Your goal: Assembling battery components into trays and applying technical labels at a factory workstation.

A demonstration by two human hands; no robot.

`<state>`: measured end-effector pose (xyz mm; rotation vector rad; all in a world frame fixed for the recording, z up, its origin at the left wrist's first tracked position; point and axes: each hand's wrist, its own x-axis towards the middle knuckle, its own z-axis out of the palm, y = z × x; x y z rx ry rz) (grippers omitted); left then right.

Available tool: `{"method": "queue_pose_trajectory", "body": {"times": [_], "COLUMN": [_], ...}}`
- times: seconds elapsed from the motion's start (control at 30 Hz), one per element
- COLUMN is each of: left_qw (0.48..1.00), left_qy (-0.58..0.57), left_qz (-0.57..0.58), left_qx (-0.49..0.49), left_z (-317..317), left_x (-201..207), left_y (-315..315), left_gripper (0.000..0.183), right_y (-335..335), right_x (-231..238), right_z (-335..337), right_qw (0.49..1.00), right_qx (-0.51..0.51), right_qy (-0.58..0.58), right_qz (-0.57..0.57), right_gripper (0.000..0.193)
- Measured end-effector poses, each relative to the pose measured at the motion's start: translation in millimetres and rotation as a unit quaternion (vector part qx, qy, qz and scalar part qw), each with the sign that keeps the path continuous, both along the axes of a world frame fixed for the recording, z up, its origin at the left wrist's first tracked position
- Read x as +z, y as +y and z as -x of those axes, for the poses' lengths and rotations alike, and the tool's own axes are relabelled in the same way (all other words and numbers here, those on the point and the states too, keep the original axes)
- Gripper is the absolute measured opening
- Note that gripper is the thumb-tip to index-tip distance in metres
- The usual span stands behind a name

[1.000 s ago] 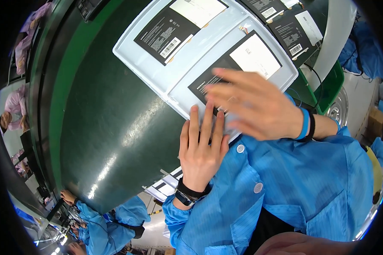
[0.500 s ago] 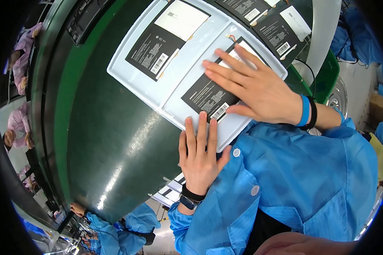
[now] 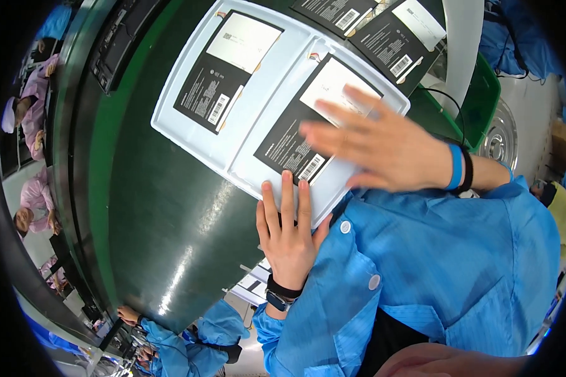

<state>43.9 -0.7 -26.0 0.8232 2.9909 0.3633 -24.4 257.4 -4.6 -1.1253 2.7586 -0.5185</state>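
Head view: flat pack [image 3: 289, 129] in tray [image 3: 195, 151], long side slanting up-right.
Right hand [image 3: 383, 147]: over it, nearest, fingers spread, empty.
Left hand [image 3: 287, 242]: fingers straight, empty, by pack's near end.

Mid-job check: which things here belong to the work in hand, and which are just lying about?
In hand:
left hand, at the near edge of the tray
right hand, over the right-hand pack
left-hand pack, in the tray

Apparently lying about:
long black panel
green bin
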Motion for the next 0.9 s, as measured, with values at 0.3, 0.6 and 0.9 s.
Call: {"method": "queue_pose_trajectory", "body": {"times": [0.3,0.6,0.9], "left_qw": [1.000,0.992,0.985], "left_qy": [-0.028,-0.075,0.048], "left_qz": [0.001,-0.007,-0.097], "left_qx": [0.004,-0.097,-0.135], "left_z": [-7.0,77.3,340.2], "left_x": [21.0,106.3,83.1], "left_y": [-6.1,-12.1,100.3], "left_gripper": [0.071,0.033,0.052], "right_y": [16.2,40.5,34.9], "right_x": [6.9,31.3,43.6], "right_z": [-1.6,46.9,65.3], "right_qw": [0.998,0.953,0.911], "right_qx": [0.055,-0.039,-0.106], "right_qy": [-0.016,0.075,0.040], "right_qz": [0.023,0.290,0.397], "right_gripper": [0.071,0.026,0.017]}}
